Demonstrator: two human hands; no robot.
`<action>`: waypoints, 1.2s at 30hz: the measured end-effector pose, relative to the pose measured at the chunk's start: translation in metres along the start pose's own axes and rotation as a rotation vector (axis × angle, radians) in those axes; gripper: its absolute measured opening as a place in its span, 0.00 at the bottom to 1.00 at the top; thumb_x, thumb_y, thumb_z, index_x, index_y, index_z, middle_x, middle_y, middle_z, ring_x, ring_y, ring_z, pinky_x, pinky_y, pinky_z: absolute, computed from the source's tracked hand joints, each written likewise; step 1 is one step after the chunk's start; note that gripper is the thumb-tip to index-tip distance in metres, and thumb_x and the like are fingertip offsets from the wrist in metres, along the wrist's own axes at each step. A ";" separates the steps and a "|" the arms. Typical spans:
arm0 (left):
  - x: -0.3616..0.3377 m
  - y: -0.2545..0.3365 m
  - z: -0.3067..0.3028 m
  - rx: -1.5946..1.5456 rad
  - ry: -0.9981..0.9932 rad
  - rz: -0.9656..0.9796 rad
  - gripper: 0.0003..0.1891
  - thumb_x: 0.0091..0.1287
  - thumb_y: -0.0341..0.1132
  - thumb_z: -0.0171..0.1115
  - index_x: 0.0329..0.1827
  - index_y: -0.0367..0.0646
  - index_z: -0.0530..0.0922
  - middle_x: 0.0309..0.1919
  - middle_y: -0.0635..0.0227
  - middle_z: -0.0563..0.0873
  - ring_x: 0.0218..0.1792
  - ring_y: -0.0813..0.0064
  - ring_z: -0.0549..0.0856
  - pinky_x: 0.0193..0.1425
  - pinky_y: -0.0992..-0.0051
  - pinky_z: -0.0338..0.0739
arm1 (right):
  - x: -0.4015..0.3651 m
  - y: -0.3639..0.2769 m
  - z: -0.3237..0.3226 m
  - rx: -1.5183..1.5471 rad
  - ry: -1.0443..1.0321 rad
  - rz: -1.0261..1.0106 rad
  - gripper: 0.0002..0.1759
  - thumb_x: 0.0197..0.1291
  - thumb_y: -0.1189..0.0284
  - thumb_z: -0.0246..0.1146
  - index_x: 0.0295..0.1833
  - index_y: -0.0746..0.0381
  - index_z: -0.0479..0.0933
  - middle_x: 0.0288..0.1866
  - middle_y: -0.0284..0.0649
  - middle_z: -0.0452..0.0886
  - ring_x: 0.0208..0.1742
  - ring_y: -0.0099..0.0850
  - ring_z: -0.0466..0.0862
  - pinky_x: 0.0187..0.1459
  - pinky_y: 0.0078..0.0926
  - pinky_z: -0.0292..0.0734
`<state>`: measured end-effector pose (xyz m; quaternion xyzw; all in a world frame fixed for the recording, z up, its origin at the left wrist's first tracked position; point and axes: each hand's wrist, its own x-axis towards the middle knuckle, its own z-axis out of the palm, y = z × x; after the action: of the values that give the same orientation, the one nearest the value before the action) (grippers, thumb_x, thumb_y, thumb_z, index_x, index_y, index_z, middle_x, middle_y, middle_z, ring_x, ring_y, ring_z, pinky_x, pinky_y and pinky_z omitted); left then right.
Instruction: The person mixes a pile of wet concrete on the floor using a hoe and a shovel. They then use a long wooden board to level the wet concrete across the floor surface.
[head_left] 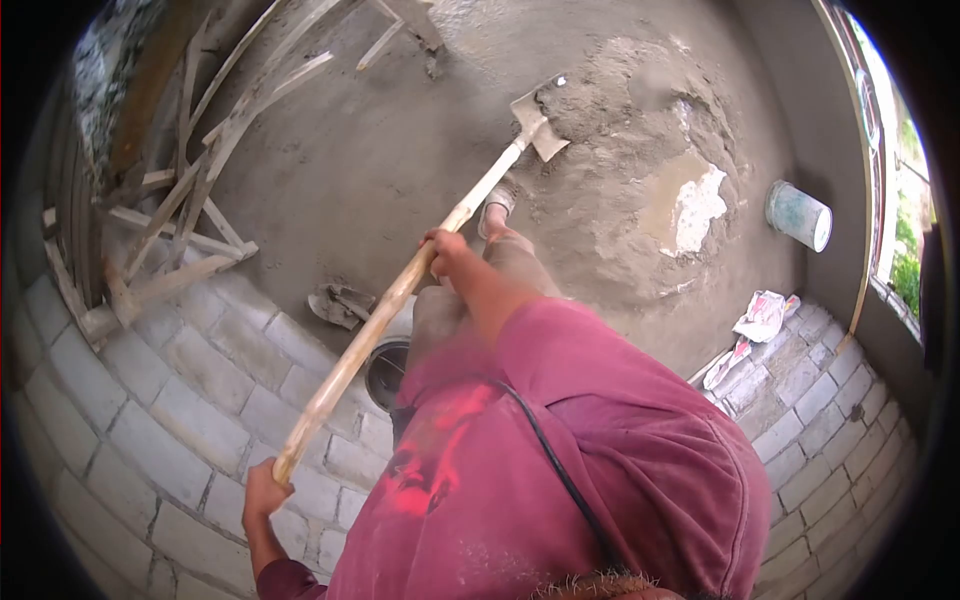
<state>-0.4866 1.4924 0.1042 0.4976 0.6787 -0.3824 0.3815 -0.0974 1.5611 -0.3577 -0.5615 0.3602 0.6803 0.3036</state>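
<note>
A shovel (395,297) with a long pale wooden handle runs diagonally across the view. My left hand (266,488) is closed around the handle's end at lower left. Farther up, my right hand (445,252) wraps the middle of the handle. The shovel's blade, smeared with grey, rests at the near-left edge of a heap of wet cement mix (625,120). In a hollow of this heap lies a whitish wet patch (697,210). One of my feet, in a shoe (497,205), stands just beside the handle near the blade.
Wooden framing (215,150) stands at left on a block surface (165,410). A dark bucket (385,375) and a cement-caked blade-like tool (340,305) are near my legs. At right, a pale bucket (798,215) lies tilted by the wall, and a crumpled bag (762,318) lies below it.
</note>
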 end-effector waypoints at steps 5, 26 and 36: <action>0.011 0.063 -0.018 0.066 0.108 0.018 0.15 0.45 0.29 0.69 0.38 0.37 0.81 0.32 0.45 0.86 0.39 0.43 0.86 0.44 0.56 0.81 | -0.021 -0.075 -0.005 0.230 -0.063 -0.066 0.08 0.63 0.80 0.61 0.45 0.65 0.70 0.36 0.43 0.77 0.33 0.36 0.81 0.38 0.39 0.81; 0.122 0.070 -0.017 0.366 1.009 0.653 0.11 0.54 0.31 0.67 0.40 0.51 0.78 0.32 0.70 0.79 0.31 0.63 0.81 0.33 0.62 0.75 | -0.128 -0.168 -0.096 0.584 -0.412 -0.521 0.11 0.57 0.69 0.63 0.28 0.57 0.68 0.23 0.33 0.70 0.28 0.29 0.74 0.38 0.31 0.77; 0.129 -0.081 0.003 0.066 0.291 0.431 0.14 0.50 0.32 0.67 0.41 0.46 0.79 0.36 0.55 0.86 0.41 0.46 0.85 0.45 0.53 0.78 | -0.122 -0.055 -0.027 0.412 -0.433 -0.521 0.10 0.56 0.68 0.64 0.29 0.58 0.72 0.23 0.37 0.75 0.28 0.33 0.77 0.38 0.35 0.79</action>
<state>-0.5921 1.5215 -0.0016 0.6925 0.5920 -0.2387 0.3360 -0.0156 1.5682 -0.2485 -0.4052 0.2622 0.5966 0.6412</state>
